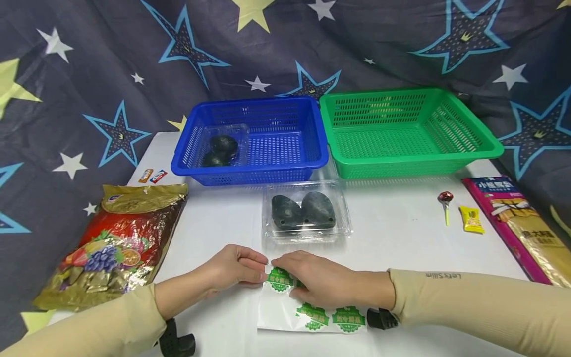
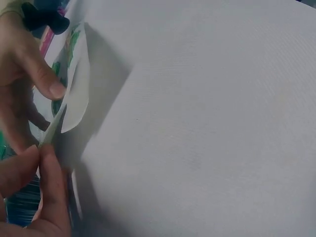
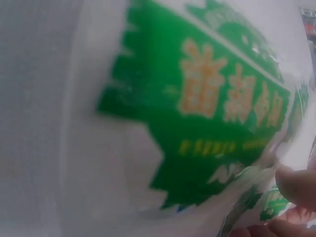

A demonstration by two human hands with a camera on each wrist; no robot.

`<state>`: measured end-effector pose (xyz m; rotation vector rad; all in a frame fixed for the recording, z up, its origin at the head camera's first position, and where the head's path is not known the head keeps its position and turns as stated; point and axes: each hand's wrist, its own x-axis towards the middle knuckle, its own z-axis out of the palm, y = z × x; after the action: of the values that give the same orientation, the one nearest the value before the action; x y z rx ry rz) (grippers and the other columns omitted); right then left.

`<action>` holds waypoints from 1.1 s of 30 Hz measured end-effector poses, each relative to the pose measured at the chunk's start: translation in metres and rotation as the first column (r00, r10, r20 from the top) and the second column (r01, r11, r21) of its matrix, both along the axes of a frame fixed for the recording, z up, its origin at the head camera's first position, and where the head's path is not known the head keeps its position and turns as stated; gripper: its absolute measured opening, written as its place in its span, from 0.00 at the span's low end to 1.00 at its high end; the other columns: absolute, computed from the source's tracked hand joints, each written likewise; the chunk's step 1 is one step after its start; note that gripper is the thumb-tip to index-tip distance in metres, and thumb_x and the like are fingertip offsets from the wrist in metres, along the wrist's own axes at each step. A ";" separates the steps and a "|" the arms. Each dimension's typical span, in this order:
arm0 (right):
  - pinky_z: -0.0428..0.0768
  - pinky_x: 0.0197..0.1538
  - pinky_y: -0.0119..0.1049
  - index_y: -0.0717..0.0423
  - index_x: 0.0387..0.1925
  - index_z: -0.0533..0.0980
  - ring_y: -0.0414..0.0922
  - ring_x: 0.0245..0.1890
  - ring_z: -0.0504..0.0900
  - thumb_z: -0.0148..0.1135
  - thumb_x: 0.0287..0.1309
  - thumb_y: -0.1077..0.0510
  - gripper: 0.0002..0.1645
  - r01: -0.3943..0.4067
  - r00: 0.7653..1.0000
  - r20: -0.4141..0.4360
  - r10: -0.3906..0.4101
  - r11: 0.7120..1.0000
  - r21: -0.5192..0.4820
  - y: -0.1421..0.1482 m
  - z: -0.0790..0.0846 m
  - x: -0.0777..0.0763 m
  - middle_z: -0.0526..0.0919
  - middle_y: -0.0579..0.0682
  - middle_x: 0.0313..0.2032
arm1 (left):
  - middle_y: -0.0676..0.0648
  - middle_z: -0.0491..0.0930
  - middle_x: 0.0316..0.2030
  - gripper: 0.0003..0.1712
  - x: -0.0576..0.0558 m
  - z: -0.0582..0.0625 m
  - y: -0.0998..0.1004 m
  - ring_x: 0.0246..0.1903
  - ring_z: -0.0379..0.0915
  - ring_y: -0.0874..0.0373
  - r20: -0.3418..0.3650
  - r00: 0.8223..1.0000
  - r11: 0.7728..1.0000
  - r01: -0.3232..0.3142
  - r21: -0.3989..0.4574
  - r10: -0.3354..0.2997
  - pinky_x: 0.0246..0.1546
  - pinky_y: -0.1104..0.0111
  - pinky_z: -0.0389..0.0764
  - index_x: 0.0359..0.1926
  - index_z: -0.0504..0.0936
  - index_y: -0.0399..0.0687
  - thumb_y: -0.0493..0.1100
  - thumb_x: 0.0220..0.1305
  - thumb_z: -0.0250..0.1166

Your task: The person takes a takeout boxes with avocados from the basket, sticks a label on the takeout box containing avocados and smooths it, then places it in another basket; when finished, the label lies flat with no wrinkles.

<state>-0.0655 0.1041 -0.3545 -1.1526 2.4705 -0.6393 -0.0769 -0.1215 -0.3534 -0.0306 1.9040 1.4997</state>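
A white sheet of green stickers point(image 1: 278, 315) lies before me, its upper left edge lifted. My left hand point(image 1: 229, 271) pinches that edge between thumb and fingers, as the left wrist view also shows. The right hand point(image 1: 325, 281) holds the sheet beside it, thumb on the printed face and fingers over the edge. Large green lettered print point(image 3: 197, 108) fills the right wrist view, with fingertips point(image 3: 296, 187) at its lower right. Just beyond both hands sits a clear plastic clamshell box point(image 1: 308, 235) with two dark avocados point(image 1: 285, 212) inside.
Behind the box stand a blue basket point(image 1: 250, 174), holding another clear box of dark fruit point(image 1: 224, 145), and a green basket point(image 1: 410, 166). At left lie a candy bag point(image 1: 116, 243) and small sweets point(image 1: 151, 176); at right a lollipop point(image 1: 445, 198), yellow packet point(image 1: 471, 219) and magenta-gold bag point(image 1: 519, 223).
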 end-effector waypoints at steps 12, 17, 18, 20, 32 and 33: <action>0.71 0.60 0.34 0.56 0.59 0.73 0.41 0.58 0.73 0.65 0.55 0.64 0.28 -0.070 0.987 -0.148 0.067 0.997 -0.017 -0.003 -0.002 -0.001 0.78 0.45 0.54 | 0.44 0.82 0.33 0.16 0.001 -0.004 0.000 0.32 0.81 0.58 0.105 0.994 0.999 -0.007 0.041 0.003 0.38 0.64 0.83 0.49 0.77 0.28 0.27 0.58 0.63; 0.72 0.58 0.31 0.55 0.56 0.76 0.40 0.56 0.76 0.64 0.56 0.64 0.24 -0.138 0.955 -0.265 0.135 0.990 0.006 -0.005 -0.002 -0.004 0.79 0.45 0.53 | 0.44 0.82 0.33 0.16 0.001 -0.006 0.000 0.31 0.81 0.58 0.123 0.992 0.999 -0.017 0.031 0.013 0.38 0.65 0.83 0.48 0.77 0.28 0.28 0.58 0.64; 0.73 0.58 0.30 0.55 0.56 0.76 0.40 0.55 0.76 0.64 0.55 0.64 0.24 -0.154 0.946 -0.289 0.148 0.988 0.002 -0.006 -0.002 -0.004 0.80 0.45 0.52 | 0.44 0.82 0.33 0.16 0.001 -0.007 0.000 0.31 0.81 0.58 0.124 0.992 0.999 -0.018 0.033 0.013 0.38 0.65 0.83 0.48 0.77 0.27 0.28 0.58 0.64; 0.73 0.56 0.28 0.54 0.55 0.77 0.39 0.53 0.77 0.65 0.54 0.65 0.24 -0.178 0.933 -0.320 0.164 0.984 -0.016 -0.007 -0.002 -0.005 0.81 0.44 0.50 | 0.44 0.83 0.33 0.16 0.002 -0.007 -0.001 0.32 0.81 0.58 0.124 0.992 0.999 -0.017 0.039 0.012 0.38 0.65 0.83 0.48 0.76 0.27 0.28 0.59 0.64; 0.75 0.45 0.21 0.51 0.43 0.83 0.32 0.41 0.80 0.68 0.50 0.70 0.18 -0.081 0.982 -0.181 0.047 0.980 -0.182 -0.009 0.003 -0.011 0.83 0.42 0.37 | 0.45 0.82 0.31 0.15 0.002 -0.005 0.001 0.31 0.81 0.58 0.126 0.992 0.998 -0.023 0.058 0.016 0.40 0.64 0.83 0.49 0.76 0.25 0.26 0.59 0.61; 0.76 0.45 0.21 0.51 0.43 0.83 0.32 0.40 0.80 0.67 0.50 0.70 0.18 -0.067 0.983 -0.181 0.033 0.980 -0.186 -0.009 0.004 -0.010 0.83 0.42 0.37 | 0.45 0.82 0.31 0.15 0.002 -0.005 0.001 0.31 0.81 0.58 0.129 0.991 0.998 -0.029 0.056 0.022 0.40 0.64 0.82 0.49 0.75 0.25 0.26 0.60 0.61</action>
<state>-0.0757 0.0950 -0.3509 -1.3951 2.5611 -0.8063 -0.0746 -0.1209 -0.3580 -0.1223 1.7641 1.5314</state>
